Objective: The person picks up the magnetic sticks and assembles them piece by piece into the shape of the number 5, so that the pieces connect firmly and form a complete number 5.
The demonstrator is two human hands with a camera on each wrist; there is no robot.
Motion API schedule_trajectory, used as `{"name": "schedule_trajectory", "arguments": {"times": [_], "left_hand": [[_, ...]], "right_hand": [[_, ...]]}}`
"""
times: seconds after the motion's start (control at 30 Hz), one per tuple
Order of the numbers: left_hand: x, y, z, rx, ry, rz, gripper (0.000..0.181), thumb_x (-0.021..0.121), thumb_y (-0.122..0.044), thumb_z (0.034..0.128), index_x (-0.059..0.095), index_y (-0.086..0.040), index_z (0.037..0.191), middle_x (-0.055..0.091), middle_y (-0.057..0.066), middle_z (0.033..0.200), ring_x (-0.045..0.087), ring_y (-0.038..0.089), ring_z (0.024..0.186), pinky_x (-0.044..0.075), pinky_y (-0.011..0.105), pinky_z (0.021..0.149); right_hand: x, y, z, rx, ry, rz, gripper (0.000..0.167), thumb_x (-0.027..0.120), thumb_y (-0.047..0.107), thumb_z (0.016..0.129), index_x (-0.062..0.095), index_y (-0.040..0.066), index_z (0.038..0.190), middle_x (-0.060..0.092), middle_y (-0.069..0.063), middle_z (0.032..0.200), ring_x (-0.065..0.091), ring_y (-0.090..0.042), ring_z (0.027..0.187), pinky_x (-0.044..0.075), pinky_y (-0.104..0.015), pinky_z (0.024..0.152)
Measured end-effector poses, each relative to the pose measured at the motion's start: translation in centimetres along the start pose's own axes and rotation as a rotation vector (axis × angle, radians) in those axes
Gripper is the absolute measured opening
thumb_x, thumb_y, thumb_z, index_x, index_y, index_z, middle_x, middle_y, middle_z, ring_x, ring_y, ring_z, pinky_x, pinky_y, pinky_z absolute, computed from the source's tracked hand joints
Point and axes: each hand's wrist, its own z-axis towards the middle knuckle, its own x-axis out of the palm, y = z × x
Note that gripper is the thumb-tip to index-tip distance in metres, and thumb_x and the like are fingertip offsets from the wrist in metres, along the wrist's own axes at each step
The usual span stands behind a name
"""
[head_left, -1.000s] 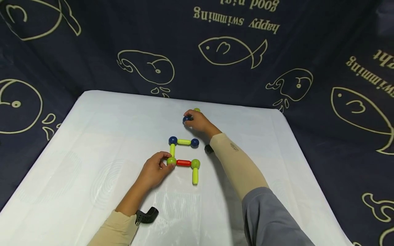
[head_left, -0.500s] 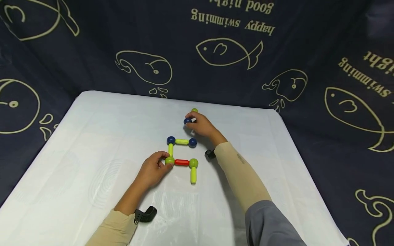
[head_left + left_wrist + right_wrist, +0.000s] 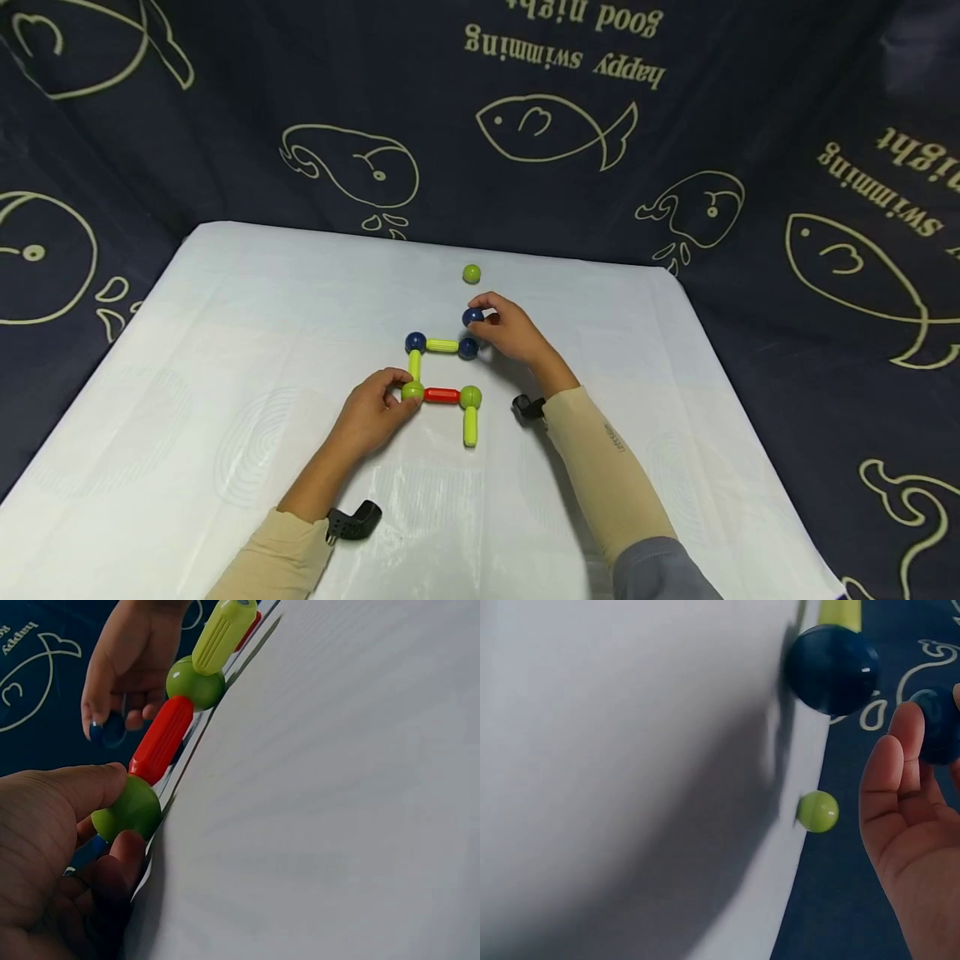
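Note:
My left hand [image 3: 377,413] pinches a green ball [image 3: 129,810] at the lower left corner of a joined ball-and-rod shape on the table. From that ball a red rod [image 3: 442,396] runs right to another green ball [image 3: 470,397], which has a yellow-green rod [image 3: 470,427] pointing toward me. A second yellow-green rod [image 3: 415,365] leads up to a blue ball [image 3: 416,342], and a third rod [image 3: 442,345] joins it to a blue ball [image 3: 468,348] on the right. Just above that one, my right hand [image 3: 512,329] pinches a loose blue ball [image 3: 472,317] between thumb and fingers.
A loose green ball [image 3: 472,273] lies near the far edge of the white-covered table [image 3: 300,275]. Behind the table hangs a dark blue cloth [image 3: 450,192] with fish drawings. Each wrist wears a black camera mount [image 3: 356,521].
My right hand has come nearer with the blue ball, from the far side toward the joined shape, uncovering the loose green ball. My left hand keeps its hold in place.

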Motion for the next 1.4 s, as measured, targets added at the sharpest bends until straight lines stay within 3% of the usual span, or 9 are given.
{"name": "schedule_trajectory", "arguments": {"times": [0.2, 0.4, 0.7, 0.93, 1.03, 1.2, 1.4], "left_hand": [[0.1, 0.1, -0.1, -0.016, 0.002, -0.005, 0.032, 0.077, -0.017, 0.0869, 0.064, -0.008, 0.114, 0.055, 0.001, 0.078, 0.049, 0.015, 0.065, 0.041, 0.031, 0.058], [0.2, 0.1, 0.0, -0.021, 0.001, -0.005, 0.031, 0.077, -0.017, 0.0873, 0.064, -0.008, 0.115, 0.055, 0.001, 0.079, 0.049, 0.015, 0.066, 0.041, 0.03, 0.058], [0.2, 0.1, 0.0, 0.005, -0.006, -0.005, 0.031, 0.077, -0.016, 0.0867, 0.064, -0.007, 0.114, 0.055, 0.002, 0.08, 0.049, 0.015, 0.066, 0.041, 0.03, 0.058], [0.2, 0.5, 0.1, 0.009, -0.011, -0.002, 0.032, 0.077, -0.016, 0.087, 0.064, -0.007, 0.115, 0.056, 0.002, 0.08, 0.049, 0.015, 0.066, 0.041, 0.03, 0.058], [0.2, 0.5, 0.2, 0.002, -0.011, -0.006, 0.032, 0.077, -0.016, 0.0869, 0.064, -0.007, 0.114, 0.056, 0.001, 0.079, 0.049, 0.015, 0.065, 0.041, 0.031, 0.058], [0.2, 0.3, 0.1, -0.008, 0.002, -0.008, 0.032, 0.076, -0.016, 0.0873, 0.064, -0.007, 0.115, 0.056, 0.002, 0.078, 0.049, 0.015, 0.066, 0.041, 0.031, 0.059], [0.1, 0.0, 0.0, -0.019, 0.007, -0.017, 0.031, 0.076, -0.016, 0.0876, 0.064, -0.007, 0.115, 0.055, 0.002, 0.077, 0.049, 0.016, 0.066, 0.041, 0.032, 0.059]], "right_hand": [[-0.2, 0.6, -2.4, -0.004, -0.036, 0.055, 0.029, 0.069, 0.018, 0.093, 0.059, 0.016, 0.12, 0.061, -0.006, 0.108, 0.053, -0.022, 0.086, 0.044, -0.034, 0.069], [0.0, 0.3, -4.7, -0.009, -0.018, 0.128, 0.028, 0.069, 0.015, 0.092, 0.058, 0.016, 0.118, 0.062, -0.01, 0.103, 0.056, -0.022, 0.081, 0.044, -0.033, 0.068], [0.8, 0.0, -8.1, 0.008, 0.004, 0.227, 0.034, 0.069, 0.007, 0.09, 0.058, 0.007, 0.123, 0.061, -0.009, 0.103, 0.055, -0.018, 0.073, 0.041, -0.027, 0.064], [1.8, 0.2, -10.6, 0.018, 0.086, 0.33, 0.029, 0.063, 0.003, 0.093, 0.056, 0.003, 0.121, 0.067, -0.017, 0.097, 0.061, -0.046, 0.09, 0.048, -0.028, 0.075], [2.0, -0.1, -11.2, 0.008, 0.124, 0.364, 0.027, 0.06, 0.002, 0.094, 0.054, 0.0, 0.121, 0.067, -0.021, 0.101, 0.065, -0.038, 0.09, 0.052, -0.031, 0.081], [2.2, -0.5, -12.4, 0.037, 0.145, 0.378, 0.027, 0.061, 0.001, 0.094, 0.053, -0.002, 0.12, 0.068, -0.019, 0.1, 0.066, -0.022, 0.088, 0.053, -0.03, 0.08], [2.4, -0.8, -13.5, 0.059, 0.159, 0.395, 0.03, 0.062, -0.001, 0.094, 0.051, -0.003, 0.122, 0.068, -0.018, 0.1, 0.066, -0.019, 0.089, 0.052, -0.028, 0.08]]}}
